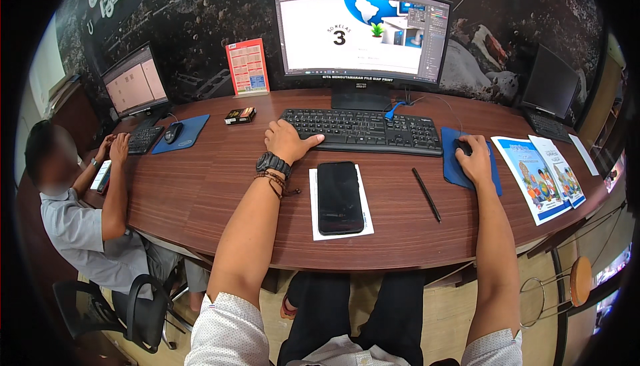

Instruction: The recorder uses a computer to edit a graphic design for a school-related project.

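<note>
My left hand (288, 142) rests on the left end of a black keyboard (373, 133), fingers apart and thumb along its near edge. It holds nothing, and a black watch and beaded bracelets circle that wrist. My right hand (475, 159) is closed over a dark computer mouse (461, 145), partly hidden by the fingers, on a blue mouse pad (453, 170). Behind the keyboard stands a wide monitor (313, 49), lit with a page design. Between my forearms a black smartphone (340, 199) lies on white paper (367, 223), with a black pen (427, 195) to its right.
Illustrated booklets (533, 183) lie right of the mouse pad. A small black box (240, 116) and a red display card (247, 66) stand left of the monitor. At the left, another person (83, 213) sits holding a phone (101, 175) before a second monitor (135, 83).
</note>
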The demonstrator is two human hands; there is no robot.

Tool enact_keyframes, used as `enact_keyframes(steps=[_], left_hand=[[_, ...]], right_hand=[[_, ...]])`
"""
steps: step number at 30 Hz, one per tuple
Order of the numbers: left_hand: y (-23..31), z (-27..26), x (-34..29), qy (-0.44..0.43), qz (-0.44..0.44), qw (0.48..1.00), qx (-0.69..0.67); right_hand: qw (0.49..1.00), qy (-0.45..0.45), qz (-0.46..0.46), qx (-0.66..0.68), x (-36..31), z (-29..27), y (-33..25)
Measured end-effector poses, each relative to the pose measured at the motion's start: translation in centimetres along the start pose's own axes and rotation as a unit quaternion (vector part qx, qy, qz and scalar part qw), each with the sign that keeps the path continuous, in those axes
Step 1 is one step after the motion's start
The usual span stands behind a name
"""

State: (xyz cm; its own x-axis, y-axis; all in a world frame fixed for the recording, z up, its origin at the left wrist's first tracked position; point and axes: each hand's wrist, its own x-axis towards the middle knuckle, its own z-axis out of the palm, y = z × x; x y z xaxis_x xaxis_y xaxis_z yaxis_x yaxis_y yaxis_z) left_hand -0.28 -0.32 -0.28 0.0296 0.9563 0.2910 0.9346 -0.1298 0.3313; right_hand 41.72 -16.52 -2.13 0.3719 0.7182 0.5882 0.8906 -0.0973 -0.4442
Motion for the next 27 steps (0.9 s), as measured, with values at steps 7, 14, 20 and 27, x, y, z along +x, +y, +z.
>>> enact_keyframes(steps=[7,14,20,27], left_hand=[[0.2,0.2,0.0,-0.004,0.002,1.000,-0.005],[0.0,0.2,0.3,0.011,0.017,1.000,0.001],[0.0,0.2,0.1,0.010,0.007,1.000,0.002],[0.0,0.1,0.1,0.014,0.019,1.000,0.007]], right_hand=[[0.999,0.018,0.000,-0.032,-0.4,-0.3,-1.1],[0.976,-0.019,-0.210,0.050,-0.2,2.1,-5.3],[0.965,-0.089,-0.245,-0.005,-1.2,2.9,-7.4],[0.965,-0.109,-0.238,-0.017,-1.1,3.3,-8.0]])
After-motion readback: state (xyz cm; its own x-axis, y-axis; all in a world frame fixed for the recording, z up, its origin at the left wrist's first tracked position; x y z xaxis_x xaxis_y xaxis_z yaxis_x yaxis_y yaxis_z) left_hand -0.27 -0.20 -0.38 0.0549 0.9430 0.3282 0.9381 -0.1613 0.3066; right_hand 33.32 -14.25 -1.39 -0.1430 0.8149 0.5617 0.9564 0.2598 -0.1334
